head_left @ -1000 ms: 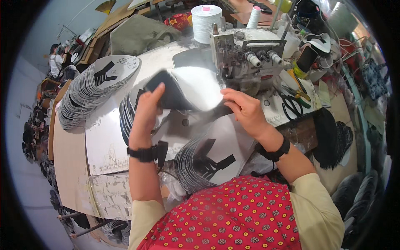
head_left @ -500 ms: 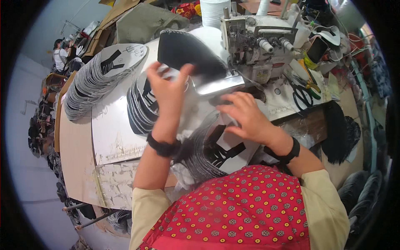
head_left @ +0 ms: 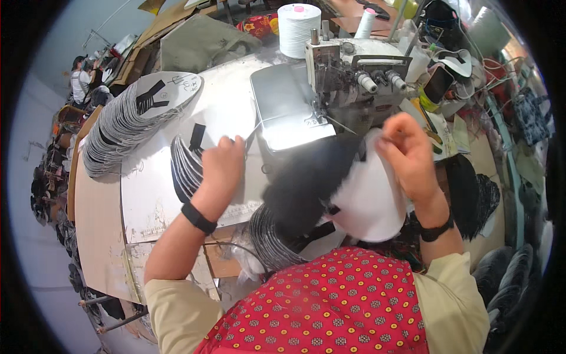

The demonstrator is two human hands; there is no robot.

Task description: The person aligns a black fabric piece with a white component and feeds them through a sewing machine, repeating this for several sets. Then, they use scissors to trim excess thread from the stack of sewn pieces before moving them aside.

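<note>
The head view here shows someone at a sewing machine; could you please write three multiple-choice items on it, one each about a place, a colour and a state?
1. Where does the big white thread cone stand?
A. behind the sewing machine
B. on the floor
C. in the person's lap

2. What colour are the wristbands on both wrists?
A. white
B. black
C. green

3. What is the right hand doing?
A. resting flat and empty
B. pinching a round white-and-black fabric piece
C. gripping scissors

Answers: 1 A, the cone sits beyond the machine's far side. 2 B, both bands look black. 3 B, its fingers close on the piece's upper edge, while the left hand rests beside a fanned stack of pieces.
</note>
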